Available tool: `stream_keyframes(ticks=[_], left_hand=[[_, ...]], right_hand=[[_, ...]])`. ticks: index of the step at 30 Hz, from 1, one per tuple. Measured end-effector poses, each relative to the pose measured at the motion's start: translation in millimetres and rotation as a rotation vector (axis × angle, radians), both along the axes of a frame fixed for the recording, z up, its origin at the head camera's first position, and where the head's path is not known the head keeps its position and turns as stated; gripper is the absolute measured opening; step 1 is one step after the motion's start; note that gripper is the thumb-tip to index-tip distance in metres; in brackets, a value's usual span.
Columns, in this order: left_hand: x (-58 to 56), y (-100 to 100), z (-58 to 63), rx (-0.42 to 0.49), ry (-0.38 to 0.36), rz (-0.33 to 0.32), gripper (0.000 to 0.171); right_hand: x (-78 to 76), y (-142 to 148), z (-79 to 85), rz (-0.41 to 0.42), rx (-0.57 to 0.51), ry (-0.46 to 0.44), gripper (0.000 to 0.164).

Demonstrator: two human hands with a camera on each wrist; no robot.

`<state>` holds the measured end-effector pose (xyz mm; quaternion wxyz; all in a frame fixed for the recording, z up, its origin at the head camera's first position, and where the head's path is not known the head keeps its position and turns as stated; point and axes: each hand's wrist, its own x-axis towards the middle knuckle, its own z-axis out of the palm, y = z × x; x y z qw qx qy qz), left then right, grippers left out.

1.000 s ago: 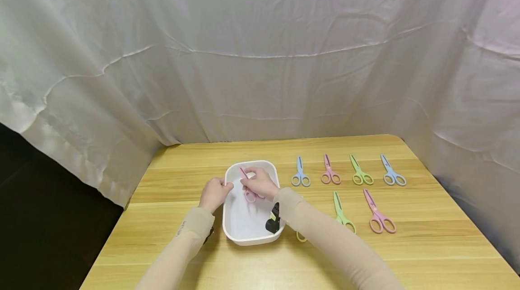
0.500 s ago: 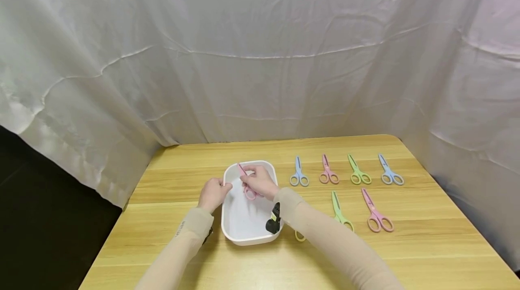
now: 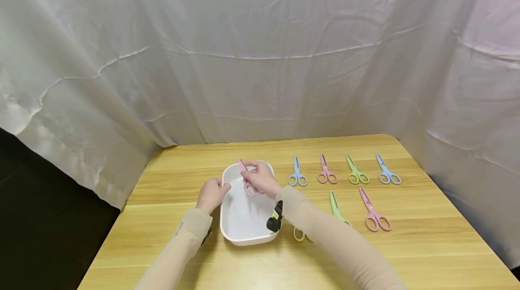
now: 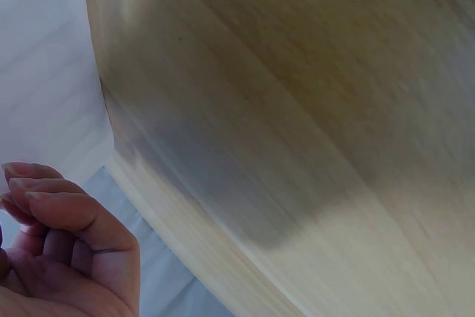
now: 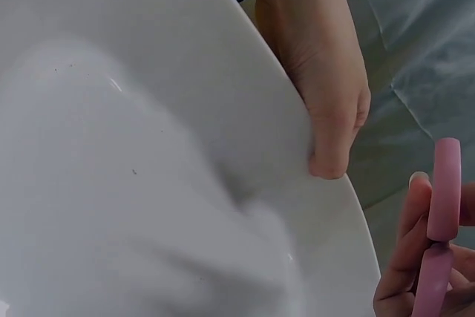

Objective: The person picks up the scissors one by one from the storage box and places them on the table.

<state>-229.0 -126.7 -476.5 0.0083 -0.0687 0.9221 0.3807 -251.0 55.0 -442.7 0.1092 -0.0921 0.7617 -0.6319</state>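
My left hand (image 3: 211, 196) grips the left rim of a white plastic basin (image 3: 243, 222), its thumb hooked over the edge, as the right wrist view also shows that thumb on the rim. Over the basin's far half, my right hand (image 3: 263, 179) pinches a pair of pink scissors (image 3: 249, 189), blades pointing up and away, finger loops toward me. In the right wrist view the pink loops (image 5: 445, 191) stick out in front of the right fingers. Only curled left fingers (image 4: 74, 217) show in the left wrist view. Bare white floor is visible inside the basin.
Several scissors lie on the wooden table (image 3: 426, 245) to the right. Blue (image 3: 297, 175), pink (image 3: 326, 172), green (image 3: 355, 172) and blue (image 3: 387, 171) ones form the back row. Yellow (image 3: 299, 235), green (image 3: 336, 208) and pink (image 3: 374, 215) ones lie nearer, partly behind my right arm.
The right hand has risen slightly, lifting the pink scissors toward the basin's far rim with their tip higher. The left hand keeps its hold on the rim. The whole view has shifted a little.
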Motion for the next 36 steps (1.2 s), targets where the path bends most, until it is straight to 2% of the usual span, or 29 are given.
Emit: stream_keyframes(ticks=[25,29,36], left_hand=[[-1.7,0,-2.1,0.006,-0.013,0.008,0.027],[-1.3,0,-1.3,0.002,-0.014,0.011,0.026],[0.0,0,0.9,-0.002,-0.023,0.011,0.026]], right_hand=[[0.9,44,6.3,-0.095,0.004,-0.03,0.05],[0.9,54,5.7,-0.096,-0.019,-0.038,0.05],[1.2,73,2.9,-0.077,-0.034,-0.001,0.051]])
